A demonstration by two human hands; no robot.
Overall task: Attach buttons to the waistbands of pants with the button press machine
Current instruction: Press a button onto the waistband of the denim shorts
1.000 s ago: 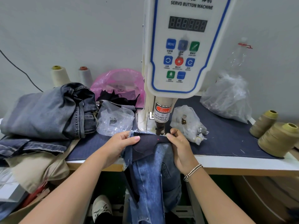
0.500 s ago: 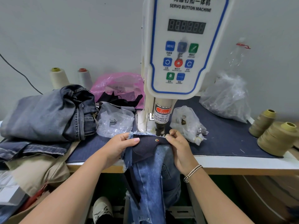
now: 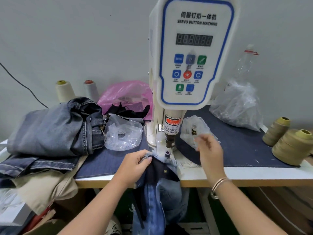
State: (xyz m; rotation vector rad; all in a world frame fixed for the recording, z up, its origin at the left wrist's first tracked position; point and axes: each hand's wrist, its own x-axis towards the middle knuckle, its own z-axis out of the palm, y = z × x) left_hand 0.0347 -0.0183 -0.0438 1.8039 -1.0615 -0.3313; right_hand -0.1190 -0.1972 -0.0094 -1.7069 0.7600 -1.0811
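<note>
Head view puts the waistband (image 3: 160, 170) at the table's (image 3: 254, 173) near edge, at 6 o'clock from the press (image 3: 194, 53), pulled clear of the die (image 3: 167, 153); a small metal button (image 3: 165, 171) sits on the dark fabric, which suggests this spot is done and the cloth is drawn back to free the anvil; the left hand (image 3: 135, 164) pinches the frayed upper edge of the waistband, likely to keep the pants (image 3: 157, 200) from sliding off, since the legs hang below the table; the right hand (image 3: 210, 151) holds nothing, lifted at 3 o'clock of the die with fingers loosely curled and blurred, just beside a clear bag (image 3: 194, 131) holding small metal pieces, probably reaching for the next button; at 9 o'clock a denim pile (image 3: 50, 129) lies within easy reach of the left hand, with another bag (image 3: 123, 134) between it and the press; thread cones (image 3: 288, 143) stand at the right edge, out of the working path.
</note>
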